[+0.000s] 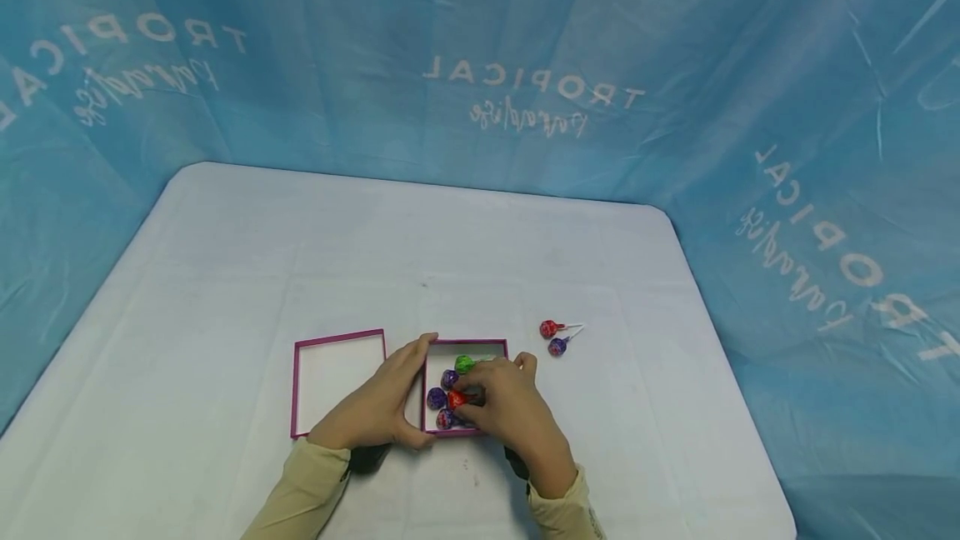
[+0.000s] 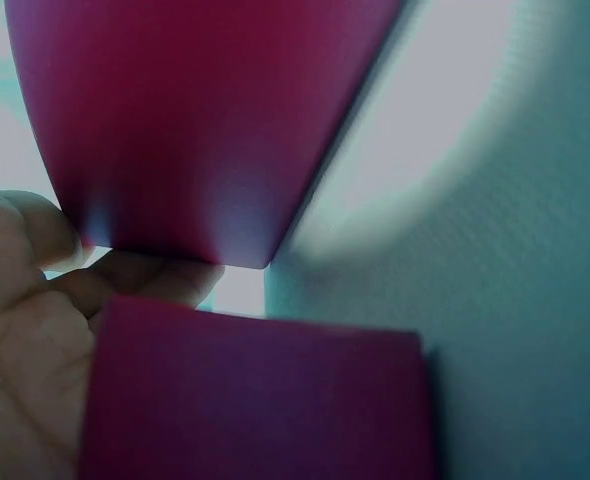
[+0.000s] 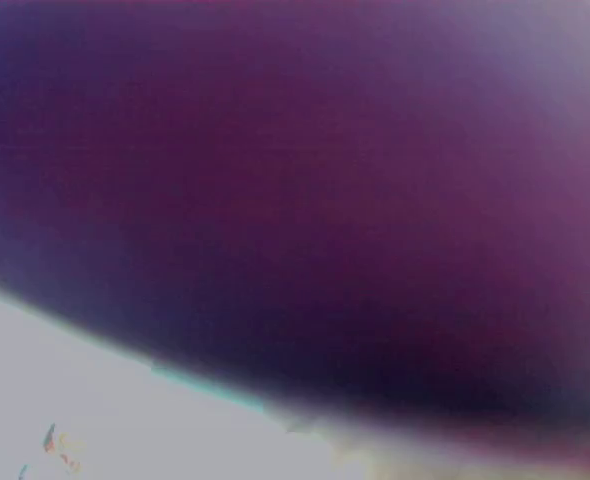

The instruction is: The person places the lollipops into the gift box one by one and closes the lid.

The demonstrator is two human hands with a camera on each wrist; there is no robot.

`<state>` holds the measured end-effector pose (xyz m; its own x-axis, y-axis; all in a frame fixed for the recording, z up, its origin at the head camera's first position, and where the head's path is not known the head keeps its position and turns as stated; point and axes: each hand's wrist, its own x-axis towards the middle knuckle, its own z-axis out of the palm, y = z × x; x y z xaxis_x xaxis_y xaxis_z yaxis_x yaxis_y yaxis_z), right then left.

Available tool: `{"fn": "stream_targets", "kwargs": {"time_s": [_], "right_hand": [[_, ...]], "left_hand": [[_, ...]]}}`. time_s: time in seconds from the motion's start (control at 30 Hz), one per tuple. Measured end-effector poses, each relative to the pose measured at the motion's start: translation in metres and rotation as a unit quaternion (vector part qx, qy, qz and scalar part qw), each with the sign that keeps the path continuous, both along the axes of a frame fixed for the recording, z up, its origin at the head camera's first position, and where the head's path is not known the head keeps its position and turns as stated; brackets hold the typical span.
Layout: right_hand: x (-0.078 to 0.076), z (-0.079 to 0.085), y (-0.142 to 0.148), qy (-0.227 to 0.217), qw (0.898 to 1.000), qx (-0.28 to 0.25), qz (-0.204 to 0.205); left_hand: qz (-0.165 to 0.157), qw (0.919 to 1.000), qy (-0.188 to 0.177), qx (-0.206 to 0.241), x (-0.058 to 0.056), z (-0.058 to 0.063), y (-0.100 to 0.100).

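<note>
A shallow white box with a magenta rim [image 1: 465,341] holds several wrapped lollipops, among them a green lollipop [image 1: 464,364] and a purple lollipop [image 1: 437,398]. My left hand [image 1: 386,397] grips the box at its left side, thumb at the near corner and fingers at the far one. In the left wrist view, fingers [image 2: 145,275] show behind a magenta box wall [image 2: 195,130]. Inside the box, the thumb and fingers of my right hand [image 1: 510,402] pinch a red lollipop [image 1: 457,400]. A dark magenta surface fills most of the right wrist view, blurred.
Left of the box lies a second white tray with a magenta rim [image 1: 296,390], partly behind my left hand. Another red lollipop [image 1: 550,329] and a blue-purple lollipop [image 1: 557,347] lie on the white table [image 1: 600,415] at the right. Blue printed curtains [image 1: 450,140] surround the table.
</note>
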<state>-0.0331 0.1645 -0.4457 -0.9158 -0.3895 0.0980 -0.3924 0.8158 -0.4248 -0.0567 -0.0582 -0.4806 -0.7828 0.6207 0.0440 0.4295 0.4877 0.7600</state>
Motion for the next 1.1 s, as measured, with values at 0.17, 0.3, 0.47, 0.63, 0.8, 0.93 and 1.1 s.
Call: {"fn": "stream_targets", "kwargs": {"time_s": [0.17,0.3,0.47,0.63,0.8,0.93,1.1], "right_hand": [[-0.001,-0.001,0.004,0.027,1.000,0.000,0.005],[-0.003,-0.003,0.010,0.042,0.999,-0.029,0.009],[-0.006,-0.003,0.025,0.075,0.993,-0.089,0.005],[-0.007,-0.007,0.044,0.088,0.989,-0.119,0.001],[-0.007,-0.007,0.059,0.074,0.986,-0.151,-0.004],[-0.008,-0.007,0.069,0.054,0.982,-0.181,-0.003],[-0.011,-0.005,0.079,0.016,0.981,-0.195,-0.006]], "left_hand": [[0.003,1.0000,0.001,-0.002,-0.001,0.000,0.000],[0.002,1.0000,0.006,-0.001,-0.002,0.000,0.000],[0.003,1.0000,0.000,-0.001,-0.002,0.000,0.000],[0.007,0.9999,-0.006,-0.006,-0.001,-0.001,0.000],[0.010,0.9999,-0.009,-0.006,0.000,-0.002,0.000],[0.010,0.9999,-0.012,-0.003,0.000,-0.002,0.000],[0.010,0.9997,-0.021,-0.003,0.001,-0.002,0.000]]}}
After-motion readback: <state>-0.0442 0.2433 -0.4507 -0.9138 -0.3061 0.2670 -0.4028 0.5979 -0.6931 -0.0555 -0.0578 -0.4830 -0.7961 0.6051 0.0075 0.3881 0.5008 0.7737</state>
